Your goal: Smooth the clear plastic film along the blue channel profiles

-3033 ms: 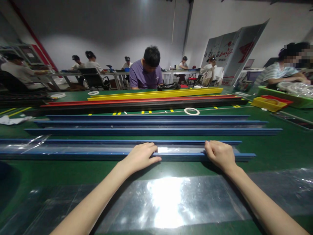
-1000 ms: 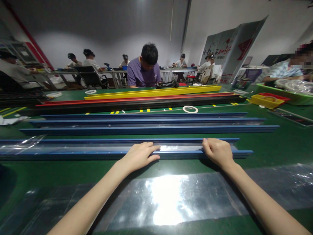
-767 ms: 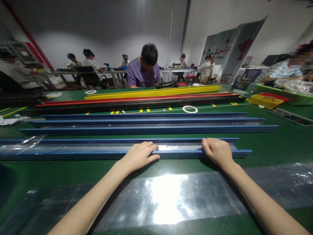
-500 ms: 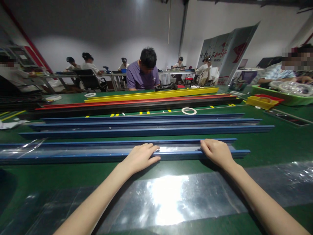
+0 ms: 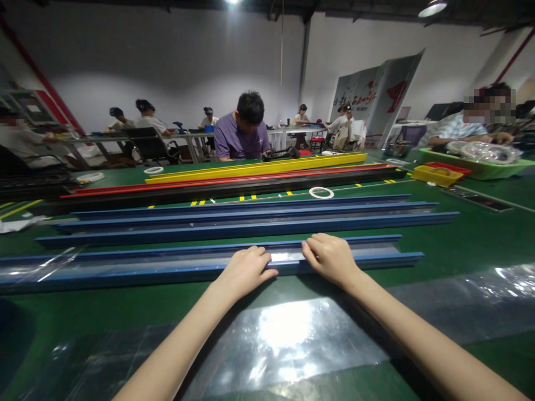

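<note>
A long blue channel profile (image 5: pixel 137 274) lies crosswise on the green table in front of me, with clear plastic film (image 5: pixel 288 257) inside its trough. My left hand (image 5: pixel 246 270) rests over its near rail, fingers reaching into the trough and thumb on the near side. To the right, my right hand (image 5: pixel 330 257) is over the same profile, its fingers curled in above the trough. Whatever those fingers may hold is hidden. Between me and the profile, a wide sheet of clear plastic (image 5: pixel 234 340) is spread flat, shining under the light.
Beyond lie more blue profiles (image 5: pixel 251 229), a black-and-red profile (image 5: pixel 217 186) and a yellow one (image 5: pixel 259 166). A white ring (image 5: pixel 321 192) sits nearby. At right are a yellow tray (image 5: pixel 437 175) and a green basket (image 5: pixel 472 162). A person in purple (image 5: pixel 242 133) sits opposite.
My right hand has moved left along the blue profile, closer to my left hand. The left hand keeps about the same place. The camera view has tilted up slightly.
</note>
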### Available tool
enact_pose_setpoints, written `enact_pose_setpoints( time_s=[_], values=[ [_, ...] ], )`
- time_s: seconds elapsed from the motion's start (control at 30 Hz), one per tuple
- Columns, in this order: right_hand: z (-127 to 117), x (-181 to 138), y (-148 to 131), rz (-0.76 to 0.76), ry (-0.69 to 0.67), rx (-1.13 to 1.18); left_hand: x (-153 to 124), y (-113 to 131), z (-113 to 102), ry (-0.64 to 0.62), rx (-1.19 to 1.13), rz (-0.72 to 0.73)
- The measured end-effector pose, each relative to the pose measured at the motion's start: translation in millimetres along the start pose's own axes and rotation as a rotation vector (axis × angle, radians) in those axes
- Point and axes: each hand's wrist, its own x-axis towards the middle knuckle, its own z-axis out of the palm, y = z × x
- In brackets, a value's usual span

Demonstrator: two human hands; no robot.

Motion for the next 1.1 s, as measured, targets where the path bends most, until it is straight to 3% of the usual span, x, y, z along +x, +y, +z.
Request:
enact_pose_setpoints(
  time_s=[0.17, 0.37, 0.83, 1.1],
  values=[
    [13.9, 13.2, -34.2, 0.047, 0.053, 0.015, -4.9, -0.9, -6.1, -0.011, 0.024, -0.1],
    [23.6, 14.8, -38.1, 0.23, 0.055, -0.008, -11.2, -11.7, -10.1, -0.068, 0.022, -0.138],
    [28.6, 7.1, -31.9, 0.162, 0.086, 0.0, -12.3, -15.3, -10.8, -0.043, 0.093, -0.122],
    [28.5, 9.6, -25.3, 0.127, 0.005, 0.02, -12.8, -12.8, -5.1, 0.041, 0.124, -0.118]
  ],
)
